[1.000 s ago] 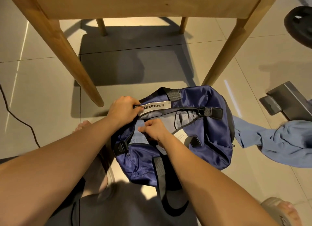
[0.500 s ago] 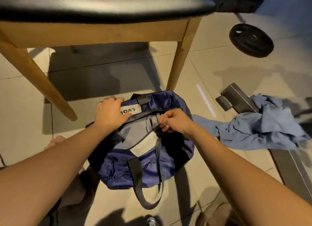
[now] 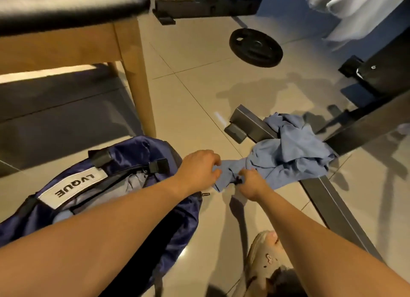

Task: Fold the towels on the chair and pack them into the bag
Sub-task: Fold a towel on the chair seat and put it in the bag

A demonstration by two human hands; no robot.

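Note:
A navy bag with a white LVQUE label lies on the tiled floor at lower left, its zip open and grey lining showing. A crumpled light-blue towel lies on the floor to its right, draped over a dark metal bar. My left hand grips the towel's near left edge. My right hand pinches the same edge a little to the right. The wooden chair with a dark seat stands at upper left, above the bag.
A black weight plate lies on the floor at the back. A dark metal frame runs from the towel toward the lower right. More dark equipment stands at right. A foot in a beige sandal is near the bottom.
Both hands have left the bag's opening and moved right to take hold of the blue towel's edge. The view has swung right, so the bag sits lower left.

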